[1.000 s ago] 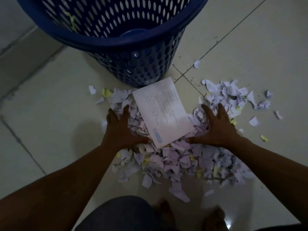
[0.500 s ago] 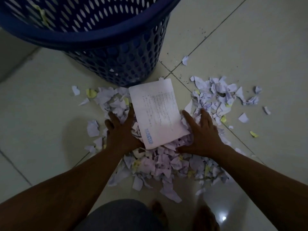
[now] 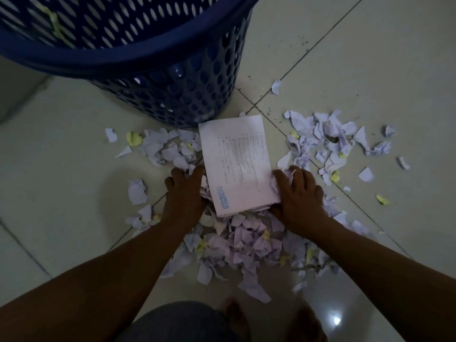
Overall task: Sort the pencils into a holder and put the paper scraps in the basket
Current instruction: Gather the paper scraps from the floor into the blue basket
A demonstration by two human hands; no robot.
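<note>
Pale floor tiles (image 3: 370,58) carry the work. The blue perforated basket (image 3: 158,62) stands far left. The paper scraps (image 3: 246,240) lie heaped near centre, with looser patches spread far left and far right. A printed sheet (image 3: 237,164) rests on top of the heap, its far edge just beside the basket.

The left grip (image 3: 183,193) and right grip (image 3: 297,193) flank the sheet, fingers curled down into the scraps and gathering them.

Handling: the scraps are judged very light, limp and loose, so a one-sided pinch would shed pieces. Take hold from both sides, low under the heap. The stiffer sheet can serve as a cover. No pencils or holder are in view.
</note>
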